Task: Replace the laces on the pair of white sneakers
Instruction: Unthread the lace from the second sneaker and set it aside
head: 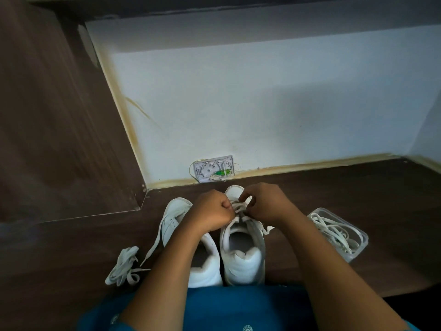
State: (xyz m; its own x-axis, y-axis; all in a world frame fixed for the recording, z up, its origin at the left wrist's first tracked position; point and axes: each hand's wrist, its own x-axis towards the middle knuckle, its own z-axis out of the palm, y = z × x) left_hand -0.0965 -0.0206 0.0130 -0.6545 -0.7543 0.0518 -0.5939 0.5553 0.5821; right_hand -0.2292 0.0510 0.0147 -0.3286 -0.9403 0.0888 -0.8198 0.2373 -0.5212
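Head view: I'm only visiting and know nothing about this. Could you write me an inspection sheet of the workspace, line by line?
Surface: dark wood-grain surface, with both shoes standing on it.
Job's things: right sneaker with its lace partly threaded; left sneaker close beside it, a lace strand lying along its outer side; loose lace bundle further left; clear tub on the right, holding more laces.
Clutter: nothing seen.
Hands: left hand grips the lace over the right sneaker; right hand pinches it there.
Cables: thin wires loop round an open white wall box.
Surroundings: white wall; dark wood panel on the left; blue garment nearest the camera.
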